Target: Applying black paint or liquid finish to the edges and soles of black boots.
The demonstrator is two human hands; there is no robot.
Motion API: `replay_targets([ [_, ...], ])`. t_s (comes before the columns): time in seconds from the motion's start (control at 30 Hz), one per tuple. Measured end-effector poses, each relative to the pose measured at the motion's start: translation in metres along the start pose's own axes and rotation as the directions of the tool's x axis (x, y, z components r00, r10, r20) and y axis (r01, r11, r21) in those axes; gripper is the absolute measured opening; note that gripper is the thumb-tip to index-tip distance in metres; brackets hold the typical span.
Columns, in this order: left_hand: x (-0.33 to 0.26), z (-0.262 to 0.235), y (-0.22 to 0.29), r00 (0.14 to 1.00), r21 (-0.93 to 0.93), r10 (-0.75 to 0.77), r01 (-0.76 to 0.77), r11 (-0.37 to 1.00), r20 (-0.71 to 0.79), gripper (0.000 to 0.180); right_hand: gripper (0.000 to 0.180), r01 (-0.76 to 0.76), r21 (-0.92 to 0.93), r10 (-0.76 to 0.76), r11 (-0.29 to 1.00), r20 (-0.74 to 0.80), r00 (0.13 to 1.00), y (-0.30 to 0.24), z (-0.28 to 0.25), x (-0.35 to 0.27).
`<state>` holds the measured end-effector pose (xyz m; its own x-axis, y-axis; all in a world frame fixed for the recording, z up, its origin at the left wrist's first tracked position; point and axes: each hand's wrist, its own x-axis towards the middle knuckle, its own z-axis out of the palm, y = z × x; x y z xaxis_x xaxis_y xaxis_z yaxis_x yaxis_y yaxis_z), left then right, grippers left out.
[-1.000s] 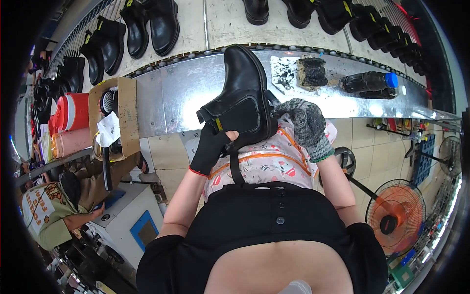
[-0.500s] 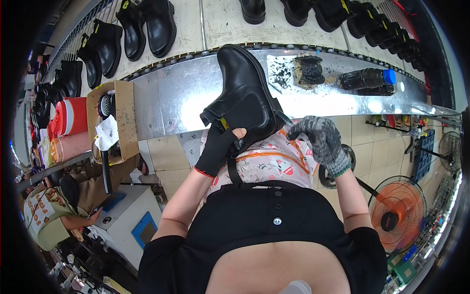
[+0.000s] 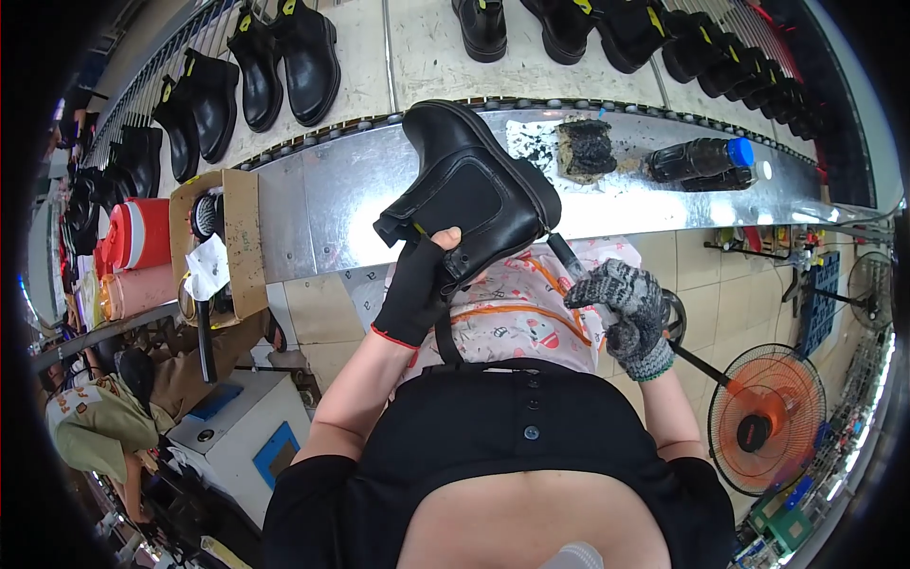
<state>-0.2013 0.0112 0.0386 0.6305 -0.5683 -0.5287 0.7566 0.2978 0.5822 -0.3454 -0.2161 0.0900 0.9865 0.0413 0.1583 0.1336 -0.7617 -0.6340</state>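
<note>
A black ankle boot with an elastic side panel lies tilted over the near edge of the metal bench, toe pointing away from me. My left hand, in a black fingerless glove, is closed around the boot's top opening, thumb on the outside. In a grey knitted glove, my right hand is closed on a slim brush-like tool with a dark tip. That tip is right by the boot's heel and sole edge; whether it touches I cannot tell. A patterned apron covers my lap below.
On the metal bench lie a blackened sponge on a stained cloth and dark bottles. A cardboard box with a hairbrush stands left. Boots line the conveyor beyond. A floor fan is at right; a person at left.
The boot has turned, its heel swinging right and its toe slightly left. My right hand has drawn a little back toward me, showing more of the tool.
</note>
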Motion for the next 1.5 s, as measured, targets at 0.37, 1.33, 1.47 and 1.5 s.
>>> replay_targets([
  [0.37, -0.006, 0.014, 0.024, 1.000, -0.244, 0.015, -0.014, 0.970, -0.002, 0.044, 0.031, 0.107, 0.211, -0.078, 0.972, -0.140, 0.987, 0.012, 0.029, -0.003],
  [1.33, 0.331, 0.028, 0.181, 0.770, 0.985, 0.638, -0.120, 0.125, 0.013, 0.068, 0.033, -0.390, 0.783, 0.818, 0.485, -0.248, 0.519, 0.125, 0.137, 0.025],
  [1.47, 0.317, -0.001, 0.201, 0.725, 0.970, 0.685, -0.102, 0.218, -0.078, 0.071, 0.034, -0.510, 0.620, 0.776, 0.595, -0.279, 0.566, 0.125, 0.140, 0.027],
  [1.5, 0.313, -0.011, 0.202, 0.717, 0.969, 0.691, -0.096, 0.227, -0.090, 0.071, 0.034, -0.530, 0.596, 0.774, 0.604, -0.278, 0.569, 0.126, 0.142, 0.027],
])
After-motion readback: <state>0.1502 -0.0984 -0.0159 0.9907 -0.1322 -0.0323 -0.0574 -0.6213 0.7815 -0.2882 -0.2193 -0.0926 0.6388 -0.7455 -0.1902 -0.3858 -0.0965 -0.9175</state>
